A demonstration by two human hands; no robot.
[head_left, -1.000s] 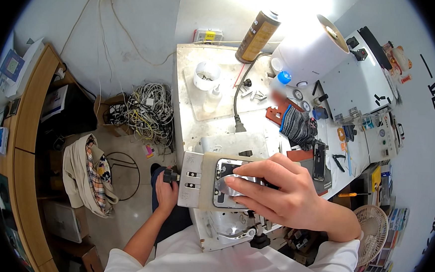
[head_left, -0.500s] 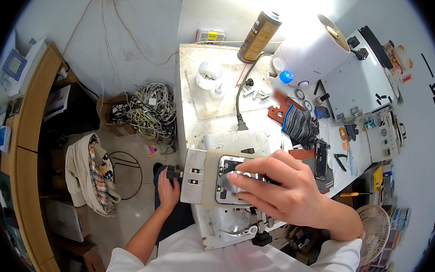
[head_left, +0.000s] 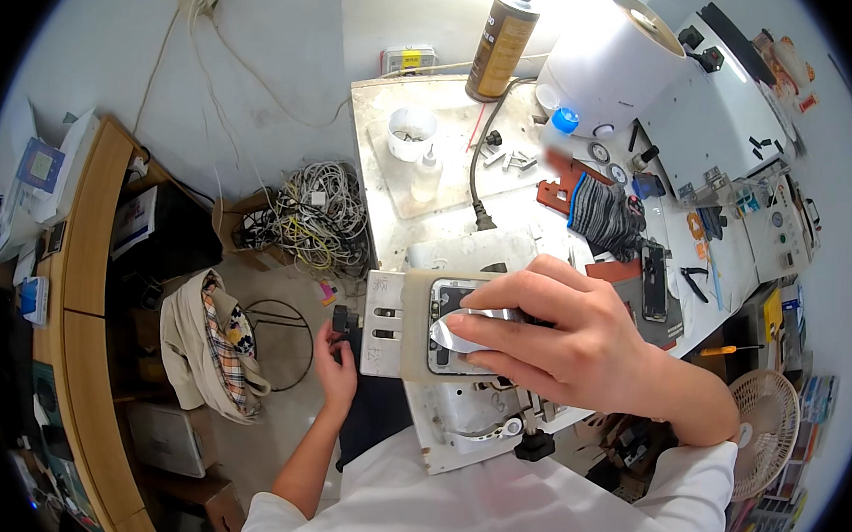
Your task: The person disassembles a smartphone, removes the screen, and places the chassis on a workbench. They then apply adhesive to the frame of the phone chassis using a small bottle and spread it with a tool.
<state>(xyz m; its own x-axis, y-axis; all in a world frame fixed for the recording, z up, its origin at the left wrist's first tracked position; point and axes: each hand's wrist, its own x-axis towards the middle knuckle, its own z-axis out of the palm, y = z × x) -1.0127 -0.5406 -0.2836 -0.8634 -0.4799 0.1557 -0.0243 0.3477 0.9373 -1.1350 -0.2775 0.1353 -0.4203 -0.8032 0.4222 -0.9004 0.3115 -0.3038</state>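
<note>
A metal clamping fixture (head_left: 381, 354) with a pale pad holds a silver-framed phone-sized device (head_left: 444, 362). My right hand (head_left: 578, 334) lies over the device, fingers closed on a shiny thin metal piece (head_left: 456, 336), whose far part they hide. At the fixture's left end, my left hand (head_left: 334, 368) has its fingers curled at a black knob (head_left: 345, 320). Under the fixture is a scuffed metal base with levers (head_left: 461, 414).
The white bench (head_left: 378, 97) bears a squeeze bottle (head_left: 426, 180), white cup (head_left: 412, 126), tall can (head_left: 501, 51), white cylindrical appliance (head_left: 603, 77), striped cloth (head_left: 600, 218) and pliers (head_left: 693, 282). Left are tangled cables (head_left: 311, 230), a draped jacket (head_left: 201, 350) and wooden cabinet (head_left: 88, 294); a fan (head_left: 762, 433) stands right.
The view has shifted, so the fixture and both hands appear higher and rightward. My right fingers stay on the metal piece, which has shifted slightly over the device; my left hand stays by the knob.
</note>
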